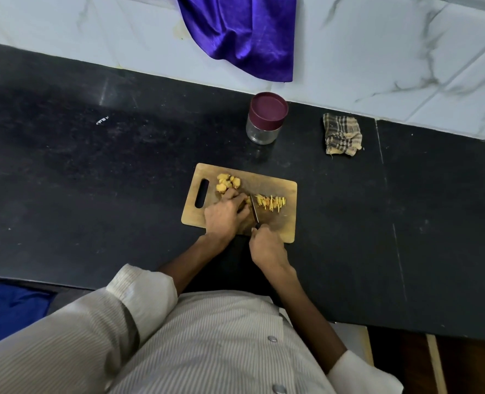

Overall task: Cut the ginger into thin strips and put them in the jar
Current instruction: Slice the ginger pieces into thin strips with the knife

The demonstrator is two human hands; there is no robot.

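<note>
Here the ginger sits in two lots on the wooden cutting board [281,223] at the centre of the frame: a heap of peeled chunks [227,183] toward the board's upper left, kept back from the blade as stock awaiting its turn, and a scatter of cut strips [272,202] to the right of the knife [254,209], pushed clear so the cutting spot is free. Between them the left hand [224,213] lies with fingers curled down over the piece being sliced, pinning it to the board, seemingly with knuckles toward the blade as a guide. The right hand [265,245], just below, is wrapped round the knife handle, the blade pointing up the frame alongside the left fingers. Above the board, well apart, stands the glass jar [265,120] with its maroon lid on, probably kept closed until enough strips are ready. A checked cloth [340,135] lies to its right on the dark counter [93,180], handy for wiping, and a purple cloth [241,32] hangs at the top against the marble wall.
</note>
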